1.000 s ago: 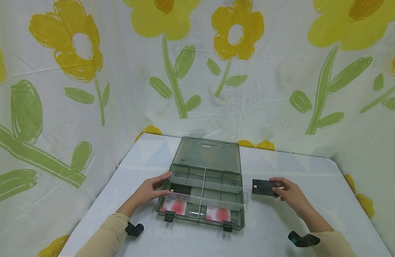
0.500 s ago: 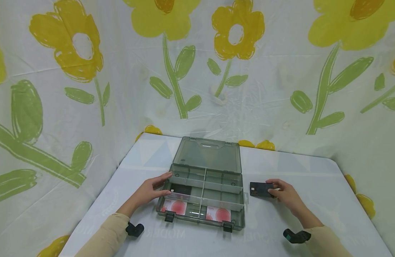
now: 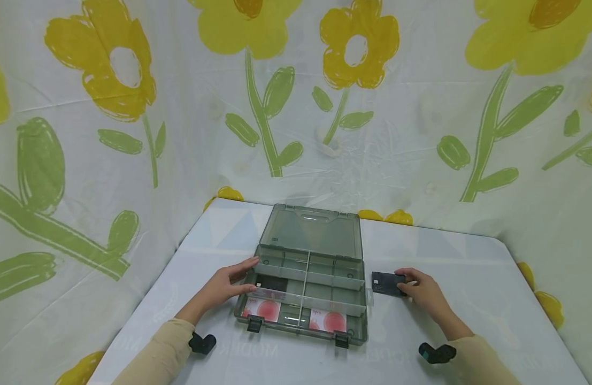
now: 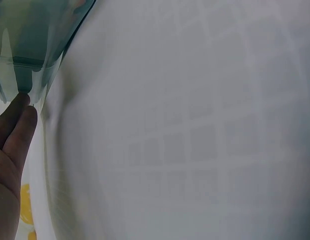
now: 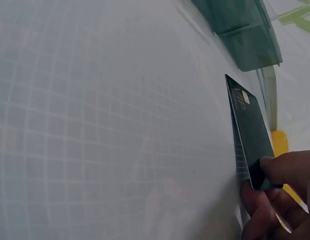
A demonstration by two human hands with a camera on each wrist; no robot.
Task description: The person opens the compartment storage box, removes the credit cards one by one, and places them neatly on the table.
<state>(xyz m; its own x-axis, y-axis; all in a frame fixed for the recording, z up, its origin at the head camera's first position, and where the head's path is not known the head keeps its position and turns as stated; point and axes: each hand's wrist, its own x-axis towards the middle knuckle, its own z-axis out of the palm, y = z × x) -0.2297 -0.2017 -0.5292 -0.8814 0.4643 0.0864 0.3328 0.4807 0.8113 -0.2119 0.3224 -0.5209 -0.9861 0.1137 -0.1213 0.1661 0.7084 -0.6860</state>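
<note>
A smoky, see-through compartment box lies on the table with its lid folded back. My left hand rests its extended fingertips at the box's left edge; in the left wrist view the fingers meet the grey-green plastic. My right hand pinches a black card by its right end, between thumb and fingers, just right of the box. In the right wrist view the card tilts, with a chip and lettering showing. Another black card lies in the middle-left compartment.
One pink-and-white card lies in the front-left compartment and another in the front-right. Two dark latches stick out at the box's front. A flowered cloth hangs behind the white table.
My right hand has moved a little left with the black card, closer to the box's right side. The left hand and the box have stayed put.
</note>
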